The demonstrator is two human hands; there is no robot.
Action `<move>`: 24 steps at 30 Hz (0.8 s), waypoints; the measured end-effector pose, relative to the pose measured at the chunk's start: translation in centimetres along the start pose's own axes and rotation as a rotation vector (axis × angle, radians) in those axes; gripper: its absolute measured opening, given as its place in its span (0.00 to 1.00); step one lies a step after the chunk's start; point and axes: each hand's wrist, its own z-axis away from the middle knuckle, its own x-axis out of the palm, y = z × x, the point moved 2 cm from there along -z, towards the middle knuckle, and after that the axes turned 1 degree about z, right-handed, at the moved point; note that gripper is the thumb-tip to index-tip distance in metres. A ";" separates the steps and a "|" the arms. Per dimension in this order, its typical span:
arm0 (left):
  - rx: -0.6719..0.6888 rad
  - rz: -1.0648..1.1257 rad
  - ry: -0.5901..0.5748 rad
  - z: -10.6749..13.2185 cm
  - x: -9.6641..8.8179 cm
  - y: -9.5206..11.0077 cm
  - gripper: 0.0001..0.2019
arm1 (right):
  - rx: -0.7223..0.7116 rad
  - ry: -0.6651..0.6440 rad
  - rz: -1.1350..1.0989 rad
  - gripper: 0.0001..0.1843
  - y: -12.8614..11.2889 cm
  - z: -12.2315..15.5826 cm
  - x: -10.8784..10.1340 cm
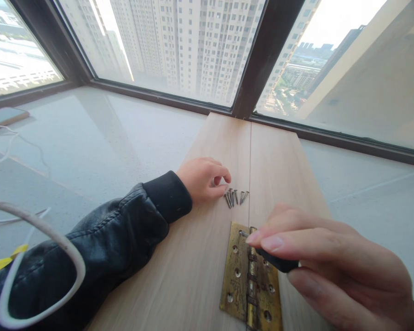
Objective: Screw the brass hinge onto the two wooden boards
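My left hand rests over the pale wooden boards, thumb and index finger curled with a small gap between their tips. No object shows between them. Right beside the thumb lies a small group of silver screws. A brass butt hinge lies open, its knuckle along the seam of the boards. My right hand is closed around a black-handled screwdriver, most of which the fingers hide. Its fingertips are over the hinge's top left hole, where a bit of silver metal shows; whether this is a screw or the shaft I cannot tell.
The boards reach back to the dark window frame. White sill extends on both sides. A white cable loops over my left sleeve. A phone-like flat object lies far left.
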 end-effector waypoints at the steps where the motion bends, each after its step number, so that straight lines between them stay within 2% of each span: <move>1: 0.003 0.002 -0.004 0.0 0.0 0.0 0.09 | 0.011 -0.026 -0.033 0.18 0.0 0.0 0.0; 5: 0.002 0.002 -0.012 0.0 0.0 0.2 0.09 | -0.005 -0.052 -0.100 0.17 0.3 -0.1 0.0; 9: -0.001 0.005 -0.008 0.1 -0.2 0.2 0.09 | -0.014 0.039 -0.002 0.11 0.7 0.0 0.1; 15: -0.007 0.005 -0.003 0.0 0.0 0.0 0.08 | -0.050 0.189 0.033 0.13 1.5 0.4 0.4; 20: -0.019 0.014 -0.009 0.0 -0.2 0.0 0.08 | -0.103 0.093 0.046 0.14 1.1 0.4 0.1; 24: -0.026 0.019 -0.013 0.1 -0.3 0.0 0.08 | -0.040 0.032 0.116 0.20 0.3 0.4 -0.3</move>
